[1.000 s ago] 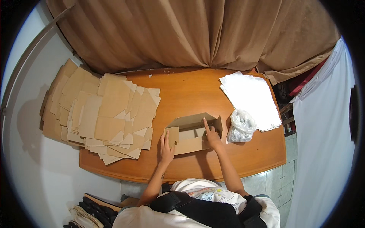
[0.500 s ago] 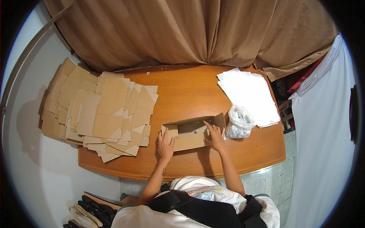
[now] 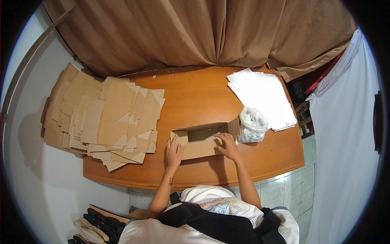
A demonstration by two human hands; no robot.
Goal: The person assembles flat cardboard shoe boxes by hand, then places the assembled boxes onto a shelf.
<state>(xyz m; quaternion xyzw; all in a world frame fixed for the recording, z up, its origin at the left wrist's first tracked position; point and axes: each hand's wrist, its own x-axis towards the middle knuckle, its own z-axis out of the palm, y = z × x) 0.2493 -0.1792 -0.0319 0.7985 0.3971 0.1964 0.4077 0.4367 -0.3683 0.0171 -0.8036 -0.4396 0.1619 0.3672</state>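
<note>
A half-folded brown cardboard box [image 3: 201, 140] lies on the wooden table [image 3: 195, 93] near its front edge, its inside open toward the far side. My left hand [image 3: 173, 152] rests flat with spread fingers on the box's left end flap. My right hand [image 3: 228, 145] presses on the box's right front flap, fingers bent over the edge. Neither hand lifts the box off the table.
A large pile of flat cardboard blanks [image 3: 103, 116] covers the table's left side and overhangs it. A stack of white sheets [image 3: 262, 95] lies at the right, with a clear plastic bag [image 3: 252, 124] of small items beside the box. Brown curtain [image 3: 195, 32] behind.
The box has been turned and pressed lower onto the table, closer to me. Both hands shifted with it, the left onto the end flap, the right onto the front flap.
</note>
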